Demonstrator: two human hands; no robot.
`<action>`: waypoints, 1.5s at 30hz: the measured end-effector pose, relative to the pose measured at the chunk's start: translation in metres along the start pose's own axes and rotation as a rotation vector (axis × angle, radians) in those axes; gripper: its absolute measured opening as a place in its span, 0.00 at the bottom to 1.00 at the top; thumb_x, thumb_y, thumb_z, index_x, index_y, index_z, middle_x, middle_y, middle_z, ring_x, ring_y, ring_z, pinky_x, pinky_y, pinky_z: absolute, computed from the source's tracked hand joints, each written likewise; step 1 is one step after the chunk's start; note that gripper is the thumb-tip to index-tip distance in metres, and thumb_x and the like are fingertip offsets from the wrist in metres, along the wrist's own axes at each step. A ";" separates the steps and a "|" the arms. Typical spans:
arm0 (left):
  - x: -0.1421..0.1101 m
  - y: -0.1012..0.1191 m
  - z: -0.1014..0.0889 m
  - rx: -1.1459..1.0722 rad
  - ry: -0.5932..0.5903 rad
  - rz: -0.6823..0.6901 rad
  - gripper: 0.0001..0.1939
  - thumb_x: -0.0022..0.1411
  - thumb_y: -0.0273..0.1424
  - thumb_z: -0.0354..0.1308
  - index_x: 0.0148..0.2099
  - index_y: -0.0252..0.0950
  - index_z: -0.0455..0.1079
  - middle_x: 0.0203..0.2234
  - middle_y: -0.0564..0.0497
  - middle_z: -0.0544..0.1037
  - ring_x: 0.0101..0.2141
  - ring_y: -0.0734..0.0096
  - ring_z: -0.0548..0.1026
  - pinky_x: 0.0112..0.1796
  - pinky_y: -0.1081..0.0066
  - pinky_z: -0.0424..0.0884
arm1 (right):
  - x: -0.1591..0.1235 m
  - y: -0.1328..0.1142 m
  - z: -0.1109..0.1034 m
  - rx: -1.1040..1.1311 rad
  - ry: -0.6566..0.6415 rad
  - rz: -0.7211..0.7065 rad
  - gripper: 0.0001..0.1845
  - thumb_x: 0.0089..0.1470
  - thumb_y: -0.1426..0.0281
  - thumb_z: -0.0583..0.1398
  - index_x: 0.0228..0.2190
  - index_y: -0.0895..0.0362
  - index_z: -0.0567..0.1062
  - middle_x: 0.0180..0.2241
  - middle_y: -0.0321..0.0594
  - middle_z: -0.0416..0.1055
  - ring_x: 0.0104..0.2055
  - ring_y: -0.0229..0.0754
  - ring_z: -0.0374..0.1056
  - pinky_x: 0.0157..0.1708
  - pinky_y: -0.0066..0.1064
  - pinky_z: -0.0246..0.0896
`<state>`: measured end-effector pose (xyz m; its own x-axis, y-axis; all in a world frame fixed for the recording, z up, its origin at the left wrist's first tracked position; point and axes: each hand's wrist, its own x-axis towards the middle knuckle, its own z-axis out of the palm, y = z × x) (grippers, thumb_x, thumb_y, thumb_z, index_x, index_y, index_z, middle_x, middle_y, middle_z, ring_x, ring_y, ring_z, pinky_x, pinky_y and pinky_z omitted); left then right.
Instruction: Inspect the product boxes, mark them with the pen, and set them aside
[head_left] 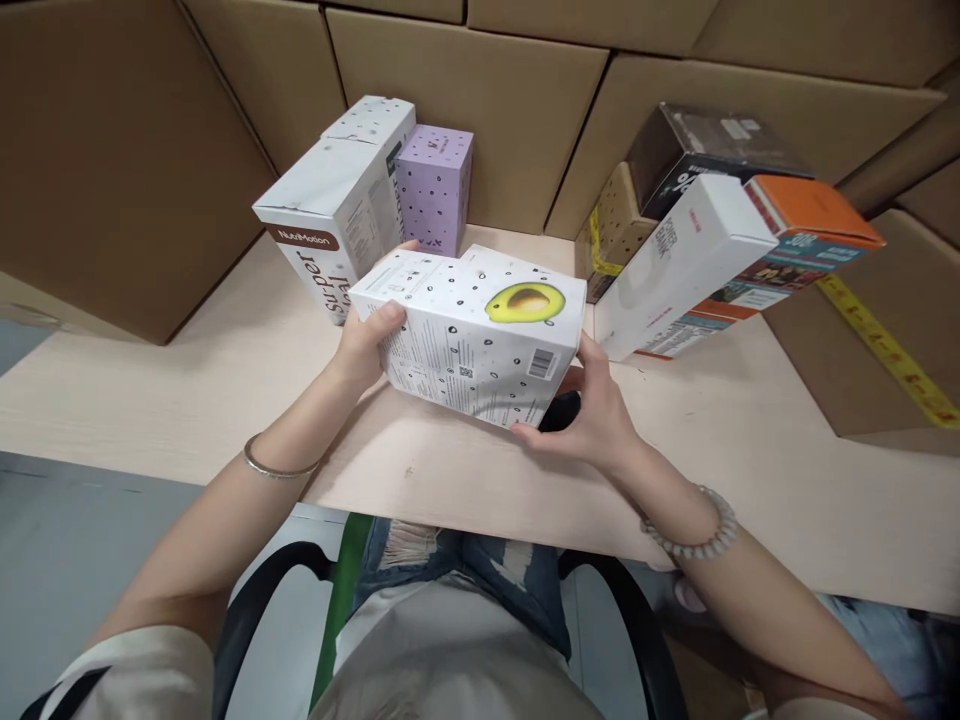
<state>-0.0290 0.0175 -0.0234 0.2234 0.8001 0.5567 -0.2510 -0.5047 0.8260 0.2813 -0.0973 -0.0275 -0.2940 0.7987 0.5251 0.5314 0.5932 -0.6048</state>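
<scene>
Between my two hands I hold a white cardboard box (480,350), tilted above the pale tabletop. It has small dark specks, an avocado picture on one face and a barcode with fine print on another. My left hand (371,335) grips its left end, thumb lying on the near edge. At the lower right end, my right hand (589,410) clasps it with the thumb at the bottom corner and the fingers around the far side. Something black shows in the gap beside the right palm; I cannot make out what it is.
Back left stand a white NutriMotion box (322,190) and a purple box (435,185). At right are a white power bank box (679,265), an orange-topped box (817,215), a black box (712,150) and a brown box (619,225). Large cartons (465,110) wall the table (450,480).
</scene>
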 end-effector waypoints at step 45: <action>-0.008 0.020 0.007 0.455 -0.065 0.447 0.65 0.47 0.76 0.67 0.77 0.47 0.59 0.71 0.41 0.70 0.68 0.31 0.72 0.65 0.32 0.69 | 0.023 -0.023 -0.076 -0.155 0.025 0.335 0.14 0.67 0.60 0.57 0.28 0.49 0.70 0.22 0.35 0.71 0.24 0.44 0.68 0.28 0.38 0.62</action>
<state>-0.0287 -0.0007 -0.0108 0.2502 0.4661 0.8486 0.0888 -0.8839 0.4592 0.3223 -0.1004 0.0442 -0.0653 0.9420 0.3292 0.7097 0.2757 -0.6483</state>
